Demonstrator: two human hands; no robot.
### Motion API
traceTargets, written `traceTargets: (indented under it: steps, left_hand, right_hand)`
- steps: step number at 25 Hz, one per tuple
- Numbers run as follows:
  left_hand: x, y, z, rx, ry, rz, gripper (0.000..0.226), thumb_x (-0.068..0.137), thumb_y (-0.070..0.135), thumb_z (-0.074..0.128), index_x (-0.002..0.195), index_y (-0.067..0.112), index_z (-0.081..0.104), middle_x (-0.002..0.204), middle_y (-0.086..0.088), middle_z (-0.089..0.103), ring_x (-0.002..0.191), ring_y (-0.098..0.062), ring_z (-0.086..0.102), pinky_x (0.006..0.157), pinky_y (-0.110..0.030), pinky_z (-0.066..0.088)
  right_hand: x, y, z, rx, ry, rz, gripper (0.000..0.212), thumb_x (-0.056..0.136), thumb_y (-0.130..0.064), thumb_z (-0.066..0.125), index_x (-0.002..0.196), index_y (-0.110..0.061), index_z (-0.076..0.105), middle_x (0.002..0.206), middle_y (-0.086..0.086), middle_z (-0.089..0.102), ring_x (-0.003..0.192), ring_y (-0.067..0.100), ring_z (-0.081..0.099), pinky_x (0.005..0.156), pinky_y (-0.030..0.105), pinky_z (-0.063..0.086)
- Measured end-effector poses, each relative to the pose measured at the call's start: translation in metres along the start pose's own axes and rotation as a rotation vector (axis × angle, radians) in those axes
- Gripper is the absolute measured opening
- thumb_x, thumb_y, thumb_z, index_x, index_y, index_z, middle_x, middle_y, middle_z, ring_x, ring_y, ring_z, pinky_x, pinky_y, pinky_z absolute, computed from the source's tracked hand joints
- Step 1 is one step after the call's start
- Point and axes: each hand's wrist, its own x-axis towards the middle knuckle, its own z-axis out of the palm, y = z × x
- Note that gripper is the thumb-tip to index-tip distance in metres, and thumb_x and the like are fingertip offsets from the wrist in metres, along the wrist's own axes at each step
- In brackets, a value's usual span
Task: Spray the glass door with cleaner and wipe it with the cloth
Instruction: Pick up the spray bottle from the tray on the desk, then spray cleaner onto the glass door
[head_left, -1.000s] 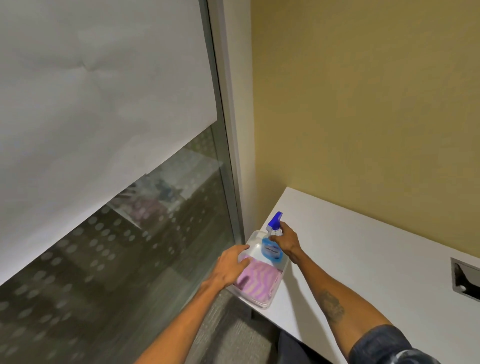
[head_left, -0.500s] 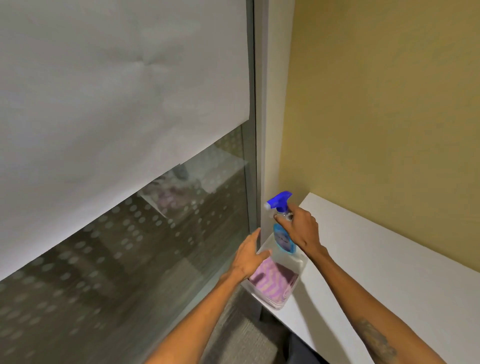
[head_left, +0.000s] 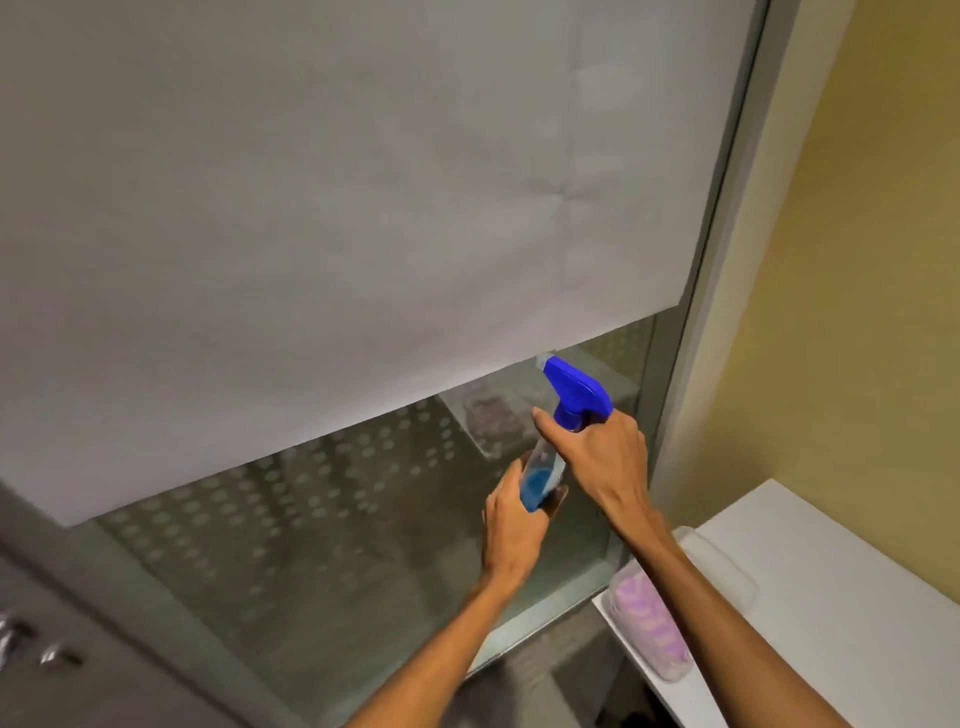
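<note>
We hold a clear plastic spray bottle with blue liquid and a blue trigger head (head_left: 558, 431) up in front of the dotted glass door (head_left: 322, 519), its nozzle aimed up and left toward the pane. Our right hand (head_left: 602, 457) is wrapped around the bottle's neck just under the trigger head, index finger stretched forward by the trigger. Our left hand (head_left: 514, 519) cups the lower body of the bottle from below, fingers curled around it. A large white paper sheet (head_left: 311, 208) covers the upper part of the glass. At the lower right, the pink-and-white striped cloth (head_left: 649, 623) lies in a clear plastic tray (head_left: 722, 571) on the corner of the white table (head_left: 831, 597), well apart from both hands, beside the yellow wall (head_left: 857, 312).
</note>
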Motion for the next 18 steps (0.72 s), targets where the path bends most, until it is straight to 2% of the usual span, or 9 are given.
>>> traceTargets:
  steps: [1, 3, 5, 7, 9, 10, 13, 15, 18]
  left_hand:
    - [-0.006, -0.005, -0.030, 0.001, 0.000, -0.001, 0.039, 0.084, 0.030, 0.085, 0.118, 0.019, 0.069, 0.095, 0.010, 0.075, 0.084, 0.000, 0.070, 0.076, -0.027, 0.057]
    - [-0.024, -0.014, -0.095, 0.012, -0.012, -0.026, 0.040, 0.082, 0.029, 0.086, 0.117, 0.019, 0.070, 0.091, 0.016, 0.072, 0.080, 0.010, 0.068, 0.073, -0.017, 0.053]
    - [-0.044, -0.022, -0.155, 0.022, -0.031, -0.079, 0.043, 0.080, 0.025, 0.085, 0.118, 0.012, 0.069, 0.099, 0.007, 0.073, 0.088, -0.002, 0.071, 0.082, -0.022, 0.056]
    - [-0.071, -0.031, -0.220, 0.011, -0.061, -0.166, 0.044, 0.082, 0.025, 0.084, 0.118, 0.006, 0.068, 0.103, 0.000, 0.074, 0.094, -0.014, 0.072, 0.088, -0.030, 0.060]
    - [-0.103, -0.036, -0.287, -0.015, -0.095, -0.197, 0.042, 0.083, 0.030, 0.086, 0.116, 0.010, 0.071, 0.095, 0.006, 0.076, 0.087, -0.006, 0.072, 0.080, -0.022, 0.061]
    - [-0.120, -0.037, -0.320, -0.024, -0.103, -0.184, 0.040, 0.083, 0.032, 0.087, 0.115, 0.014, 0.072, 0.093, 0.008, 0.077, 0.087, -0.004, 0.073, 0.077, -0.019, 0.060]
    - [-0.180, -0.035, -0.418, -0.075, -0.056, -0.148, 0.028, 0.081, 0.029, 0.088, 0.104, 0.030, 0.072, 0.090, 0.011, 0.079, 0.084, -0.001, 0.074, 0.076, -0.019, 0.057]
    - [-0.219, -0.028, -0.477, -0.090, -0.008, -0.121, 0.030, 0.083, 0.024, 0.087, 0.105, 0.031, 0.068, 0.094, 0.011, 0.080, 0.086, -0.001, 0.074, 0.077, -0.018, 0.057]
    - [-0.266, -0.021, -0.556, -0.065, 0.040, -0.077, 0.043, 0.085, 0.030, 0.084, 0.122, 0.030, 0.065, 0.112, 0.001, 0.078, 0.102, -0.014, 0.075, 0.089, -0.028, 0.061]
  right_hand:
    - [-0.016, -0.022, 0.011, 0.029, 0.000, -0.025, 0.053, 0.079, -0.065, 0.074, 0.057, -0.027, 0.046, 0.050, -0.012, 0.049, 0.050, 0.003, 0.050, 0.051, 0.022, 0.035]
    - [-0.056, -0.066, 0.035, 0.100, -0.053, -0.086, 0.051, 0.076, -0.074, 0.068, 0.065, -0.029, 0.046, 0.054, -0.014, 0.048, 0.052, 0.000, 0.048, 0.052, 0.021, 0.033]
    - [-0.095, -0.108, 0.059, 0.224, -0.172, -0.137, 0.055, 0.073, -0.082, 0.060, 0.082, -0.029, 0.050, 0.063, -0.013, 0.052, 0.056, 0.004, 0.052, 0.055, 0.024, 0.039]
    - [-0.137, -0.153, 0.080, 0.420, -0.335, -0.177, 0.059, 0.072, -0.079, 0.064, 0.103, -0.032, 0.050, 0.086, -0.006, 0.061, 0.075, 0.013, 0.064, 0.066, 0.028, 0.052]
    - [-0.179, -0.202, 0.095, 0.574, -0.511, -0.205, 0.065, 0.073, -0.071, 0.071, 0.121, -0.031, 0.052, 0.112, -0.005, 0.065, 0.097, 0.012, 0.068, 0.079, 0.026, 0.055]
    - [-0.201, -0.227, 0.103, 0.626, -0.582, -0.210, 0.062, 0.076, -0.065, 0.074, 0.123, -0.027, 0.058, 0.116, -0.004, 0.069, 0.100, 0.013, 0.070, 0.084, 0.029, 0.058]
    - [-0.274, -0.301, 0.128, 0.762, -0.692, -0.226, 0.026, 0.093, -0.031, 0.076, 0.105, -0.010, 0.069, 0.094, 0.012, 0.078, 0.086, 0.021, 0.078, 0.085, 0.047, 0.065]
    - [-0.325, -0.347, 0.142, 0.834, -0.700, -0.206, 0.021, 0.096, -0.021, 0.074, 0.103, -0.002, 0.067, 0.086, 0.013, 0.077, 0.075, 0.018, 0.078, 0.078, 0.044, 0.065]
    - [-0.397, -0.412, 0.156, 0.934, -0.672, -0.175, 0.016, 0.095, -0.023, 0.075, 0.101, -0.011, 0.066, 0.075, 0.000, 0.073, 0.067, 0.017, 0.073, 0.064, 0.034, 0.062]
